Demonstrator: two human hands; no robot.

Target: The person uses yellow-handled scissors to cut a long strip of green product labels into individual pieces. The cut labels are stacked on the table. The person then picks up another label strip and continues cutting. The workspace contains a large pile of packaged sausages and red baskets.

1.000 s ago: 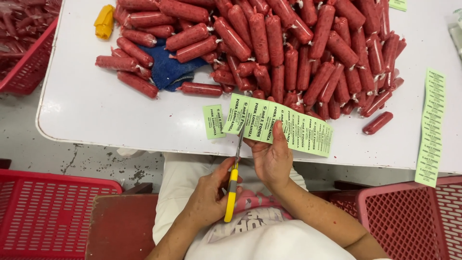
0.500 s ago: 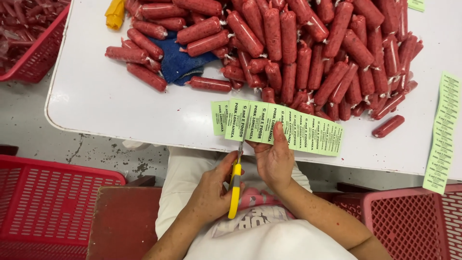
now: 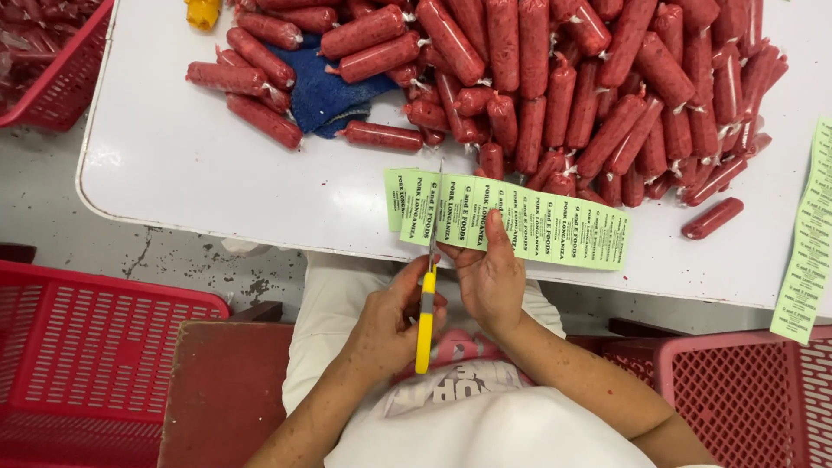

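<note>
Head view. I am looking straight down at a white table (image 3: 217,165) with a rounded corner. The left hand (image 3: 386,325) is gripping the yellow-handled scissors (image 3: 425,312), fingers closed around the handle. The blades are pointing away from the body and are running up through the green label strip (image 3: 511,227); I cannot tell how far the blades are parted, since the strip is covering them. The right hand (image 3: 492,277) is pinching the near edge of the strip, thumb on top, just to the right of the blades. The strip is lying across the near edge of the table, in front of the body, and is carrying rows of small dark print. Its left end is overlapping in two layers where the blades are crossing it.

A large pile of red sausages (image 3: 589,95) in clear casings is covering the far half of the table, and its nearest pieces are lying just beyond the strip. One single sausage (image 3: 711,218) is lying apart at the right. A blue cloth (image 3: 329,100) is lying partly under the sausages at the left, and a yellow object (image 3: 204,12) is sitting at the top edge. A second green strip (image 3: 806,251) is hanging over the table's right side. Red plastic baskets (image 3: 95,355) are standing on the floor left and right, and another is showing at the top left.
</note>
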